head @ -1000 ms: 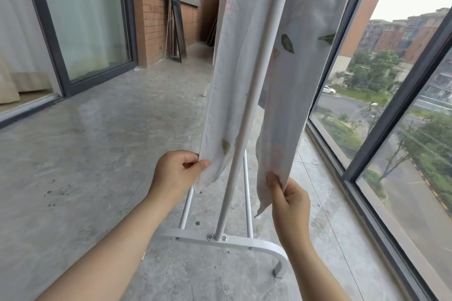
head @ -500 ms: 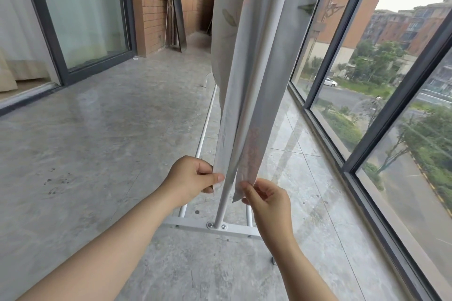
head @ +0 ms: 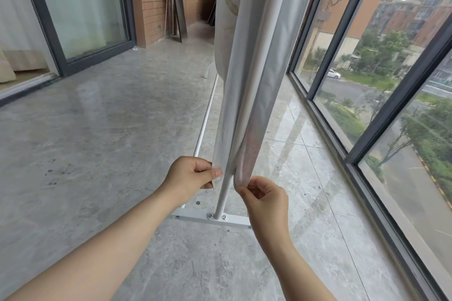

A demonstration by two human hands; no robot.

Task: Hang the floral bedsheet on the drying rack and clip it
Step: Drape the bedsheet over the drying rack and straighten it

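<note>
As it hangs, bedsheet (head: 226, 39) pinched between fingertips (head: 216, 173)

Wide open on the left over the grey floor (head: 97, 129), right up to the sliding door (head: 80, 7) and brick wall (head: 149, 0). Blocked straight ahead by the floral bedsheet (head: 247, 80), hanging in 2 layers close on either side of the rack pole (head: 225, 190). Only a slim gap between the layers, filled by that pole, with the left hand (head: 190, 176) and right hand (head: 264, 198) pinching 1 hem each beside it. Barred low down by the base bar (head: 193, 217) and floor rail (head: 206, 115). Narrower on the right: just a strip of floor up to the window frame (head: 396, 105).
</note>
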